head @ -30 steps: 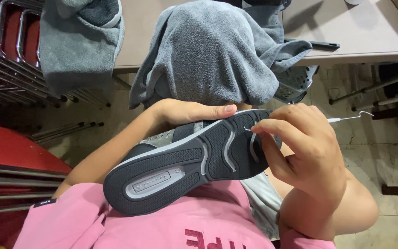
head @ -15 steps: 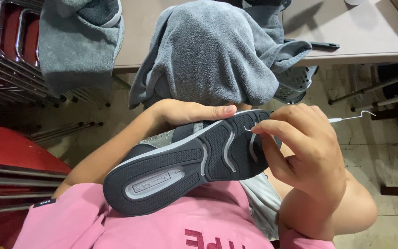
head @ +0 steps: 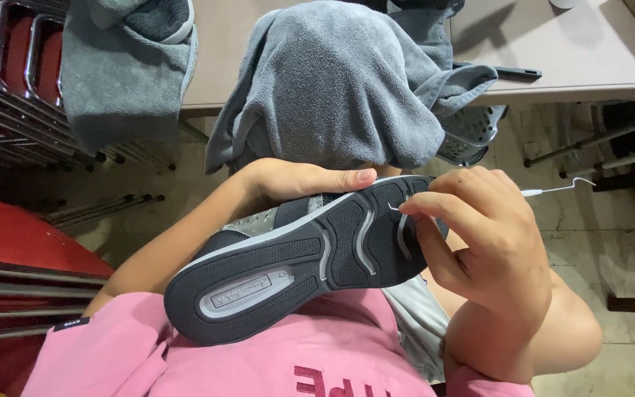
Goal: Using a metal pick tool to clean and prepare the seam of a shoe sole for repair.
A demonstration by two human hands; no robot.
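Left hand (head: 295, 182) wrapped, fingers clamped, around grey sneaker (head: 295, 254), ridged rubber sole up, over pink lap. Right hand (head: 479, 242) fingers pinched thin wire hook (head: 560, 189) against sole. Soft grey towel (head: 347, 81) draped on bench (head: 567, 59).
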